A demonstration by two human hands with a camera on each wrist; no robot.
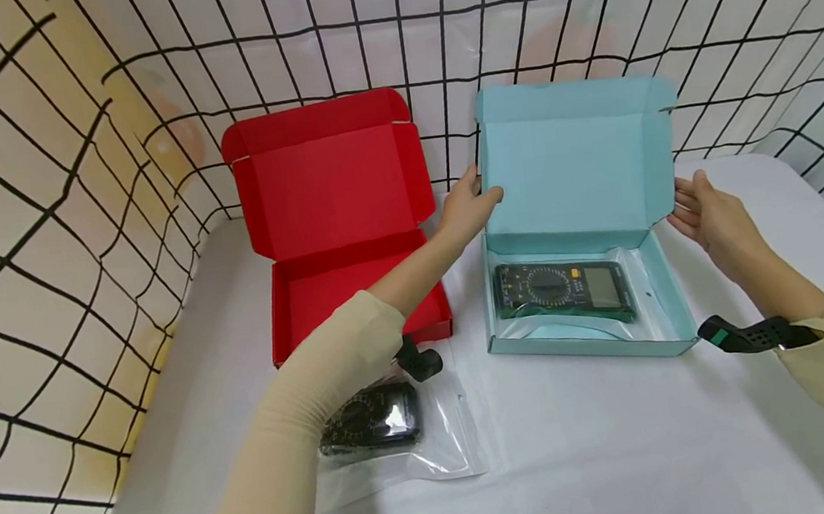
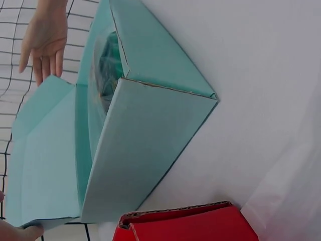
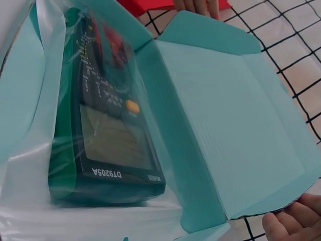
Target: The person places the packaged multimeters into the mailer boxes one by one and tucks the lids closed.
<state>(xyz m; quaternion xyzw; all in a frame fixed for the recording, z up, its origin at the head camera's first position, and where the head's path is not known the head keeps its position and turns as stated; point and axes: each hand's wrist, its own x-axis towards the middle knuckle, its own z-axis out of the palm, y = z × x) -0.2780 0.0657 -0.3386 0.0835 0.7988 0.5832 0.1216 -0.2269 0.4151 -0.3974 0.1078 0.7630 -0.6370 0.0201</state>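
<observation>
A light-blue cardboard box (image 1: 593, 347) stands open, its lid (image 1: 564, 170) raised at the back. Inside, a green-edged digital multimeter (image 1: 562, 290) lies in a clear plastic bag; the right wrist view shows DT9205A on it. My left hand (image 1: 468, 205) pinches the lid's left edge, thumb in front and fingers behind. At the opposite edge, my right hand (image 1: 713, 217) touches the lid with fairly straight fingers, its palm showing in the left wrist view. Left of it, a red box (image 1: 337, 189) stands open, partly covered by my left forearm.
A second multimeter (image 1: 372, 416), dark and in a clear bag, lies on the white tabletop (image 1: 589, 439) in front of the red box, partly behind my left sleeve. Black wire grid panels (image 1: 398, 24) surround the table at the back and sides.
</observation>
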